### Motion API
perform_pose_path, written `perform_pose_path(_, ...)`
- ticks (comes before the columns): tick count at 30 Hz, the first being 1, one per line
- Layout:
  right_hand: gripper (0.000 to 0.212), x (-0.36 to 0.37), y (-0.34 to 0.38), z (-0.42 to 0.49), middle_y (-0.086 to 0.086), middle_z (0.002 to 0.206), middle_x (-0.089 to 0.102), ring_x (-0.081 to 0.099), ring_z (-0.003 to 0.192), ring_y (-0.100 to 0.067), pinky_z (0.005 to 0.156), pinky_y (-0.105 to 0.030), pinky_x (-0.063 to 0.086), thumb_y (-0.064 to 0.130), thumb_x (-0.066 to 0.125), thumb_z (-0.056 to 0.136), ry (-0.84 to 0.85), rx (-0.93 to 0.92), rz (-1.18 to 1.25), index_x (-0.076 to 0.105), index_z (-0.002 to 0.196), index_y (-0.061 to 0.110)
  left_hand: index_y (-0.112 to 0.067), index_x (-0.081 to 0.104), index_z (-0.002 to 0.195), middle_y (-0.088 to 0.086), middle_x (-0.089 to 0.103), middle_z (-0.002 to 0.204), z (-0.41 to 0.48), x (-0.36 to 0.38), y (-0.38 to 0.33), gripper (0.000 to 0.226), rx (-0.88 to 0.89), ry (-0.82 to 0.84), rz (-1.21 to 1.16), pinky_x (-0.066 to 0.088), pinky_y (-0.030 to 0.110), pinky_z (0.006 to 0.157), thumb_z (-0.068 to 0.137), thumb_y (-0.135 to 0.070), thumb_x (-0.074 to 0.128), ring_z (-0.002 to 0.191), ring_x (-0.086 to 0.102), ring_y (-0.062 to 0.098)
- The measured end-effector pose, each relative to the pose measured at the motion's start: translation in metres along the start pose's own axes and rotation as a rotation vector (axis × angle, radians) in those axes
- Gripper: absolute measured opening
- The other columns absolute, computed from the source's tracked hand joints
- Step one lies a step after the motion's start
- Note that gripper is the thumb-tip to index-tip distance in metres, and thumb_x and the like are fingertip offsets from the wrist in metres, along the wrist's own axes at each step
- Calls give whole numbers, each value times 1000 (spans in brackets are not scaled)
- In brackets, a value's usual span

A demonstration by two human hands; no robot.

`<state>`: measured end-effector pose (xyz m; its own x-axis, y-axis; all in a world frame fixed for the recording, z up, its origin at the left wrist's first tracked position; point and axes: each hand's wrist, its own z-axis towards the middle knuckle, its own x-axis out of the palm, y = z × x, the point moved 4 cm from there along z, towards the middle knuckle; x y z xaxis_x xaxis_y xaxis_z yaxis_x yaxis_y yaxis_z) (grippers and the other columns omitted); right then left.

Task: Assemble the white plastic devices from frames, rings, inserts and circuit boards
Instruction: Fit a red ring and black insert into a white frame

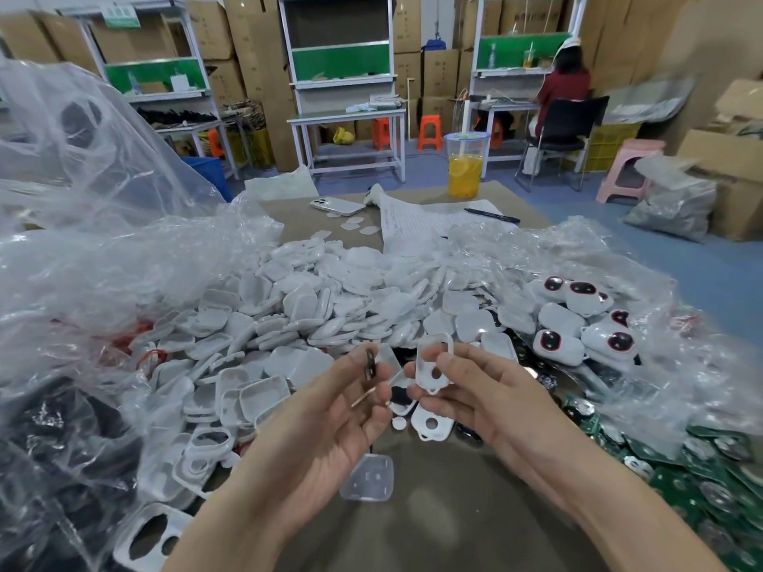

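Stacked cardboard boxes (243,47) line the back wall behind white-framed workbenches (347,113) with green panels. The floor (578,208) is blue. Orange stools (429,132) stand by the middle bench, a pink stool (627,171) further right. A person in red (563,82) sits on a black chair (574,117) — back turned.

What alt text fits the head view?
The right hand pinches a white frame and the left hand pinches a small dark part, above a table. Behind lies a pile of white shells; green boards lie to the right.
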<state>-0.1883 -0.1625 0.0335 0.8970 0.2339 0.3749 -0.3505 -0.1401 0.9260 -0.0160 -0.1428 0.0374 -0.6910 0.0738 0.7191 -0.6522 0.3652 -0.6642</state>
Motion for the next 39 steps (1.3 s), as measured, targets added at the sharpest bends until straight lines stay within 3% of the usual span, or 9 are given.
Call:
perform_pose_path(5,19,0,-4,0,-15,111,75,72,104,-29,82,-24,58,19,60,96,37,32,38,77,102,12,-10,76,103,10,73,99,3,0,-3,27,145,-96,150,57,20,69,77,-12,72,75,63,13)
perform_pose_path(11,20,-2,-4,-1,-17,105,76,74,98,-29,79,-25,58,14,61,95,19,45,30,81,92,16,-1,69,98,15,71,85,0,5,-2,30,224,-154,170,62,26,71,68,-4,70,72,73,20)
perform_pose_path(18,19,-2,-2,-3,-10,111,75,72,106,-29,85,-24,57,21,72,86,79,-2,-23,77,104,23,-27,79,89,3,76,89,-4,8,0,24,380,-202,550,56,20,72,67,-34,79,83,71,13)
perform_pose_path(23,16,-4,0,-3,-10,106,76,74,97,-32,79,-27,60,16,74,88,6,-69,-107,75,98,28,-30,76,90,-1,76,90,-7,10,-1,23,414,-266,647,57,24,74,69,-40,77,75,67,11)
perform_pose_path(27,15,-7,2,-1,-10,102,75,75,92,-31,75,-26,60,12,72,92,-77,-113,-136,73,98,26,-32,72,89,-9,74,82,-13,11,-6,7,481,-283,809,51,13,66,84,-32,76,72,65,5)
perform_pose_path(30,20,-14,6,-1,-7,97,76,76,85,-27,69,-26,60,10,68,93,-192,-180,-138,67,110,21,-43,65,95,-16,73,93,-16,16,2,15,504,-188,1112,47,12,71,93,-28,66,78,63,0)
perform_pose_path(33,31,-20,11,1,-2,89,75,75,77,-23,69,-25,59,4,64,93,-258,-232,-94,65,113,28,-45,62,101,-25,66,101,-19,25,19,12,509,21,1453,41,11,80,92,-39,60,99,58,-4)
perform_pose_path(36,33,-22,11,1,0,83,74,75,77,-23,73,-25,60,0,62,93,-251,-230,-49,66,109,29,-38,63,102,-24,62,101,-21,30,38,15,682,225,1840,35,18,93,95,-45,52,104,50,-4)
perform_pose_path(39,32,-22,6,3,-3,76,70,74,75,-24,67,-25,59,-7,59,91,-218,-188,14,63,107,21,-34,65,102,-21,61,101,-19,31,37,22,747,250,1905,36,23,96,102,-45,46,104,50,2)
